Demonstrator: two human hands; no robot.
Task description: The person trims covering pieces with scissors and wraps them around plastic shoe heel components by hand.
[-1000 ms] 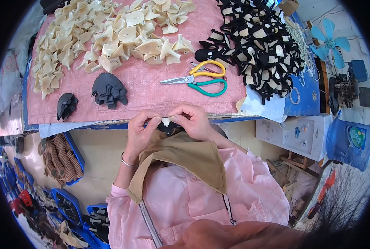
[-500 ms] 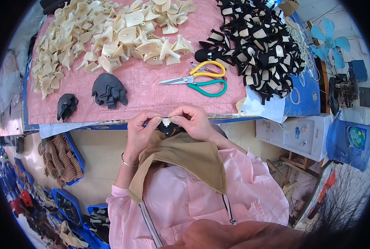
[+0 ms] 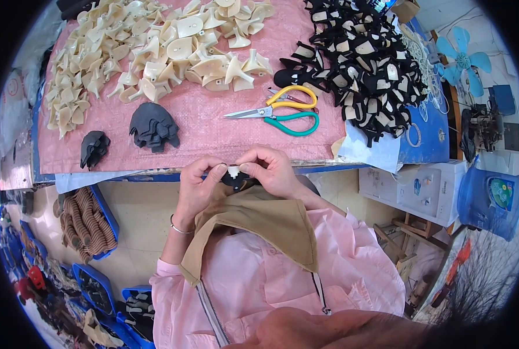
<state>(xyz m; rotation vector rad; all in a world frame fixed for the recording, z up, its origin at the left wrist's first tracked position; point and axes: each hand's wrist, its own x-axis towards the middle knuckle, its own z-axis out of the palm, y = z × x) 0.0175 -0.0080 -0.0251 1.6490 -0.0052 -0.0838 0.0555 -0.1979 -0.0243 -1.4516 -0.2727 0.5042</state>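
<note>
Between my two hands, at the table's front edge, is a small cream plastic piece with black fabric on it (image 3: 233,171). My left hand (image 3: 198,181) pinches its left side with thumb and forefinger. On the right side, my right hand (image 3: 275,174) grips it the same way. The black fabric hangs below the thumbs, and the fingers hide much of the piece. Ahead of my right hand lie scissors (image 3: 283,110) with one yellow and one green handle, blades pointing left. Two stacks of dark grey fabric pieces (image 3: 153,128) rest beyond my left hand.
Bare cream plastic pieces (image 3: 178,47) are heaped at the back left of the pink-covered table (image 3: 201,131). Black-covered ones (image 3: 367,70) form a pile at the back right. A fan (image 3: 462,60) stands far right. Blue bins (image 3: 105,218) sit below left, a white box (image 3: 413,189) below right.
</note>
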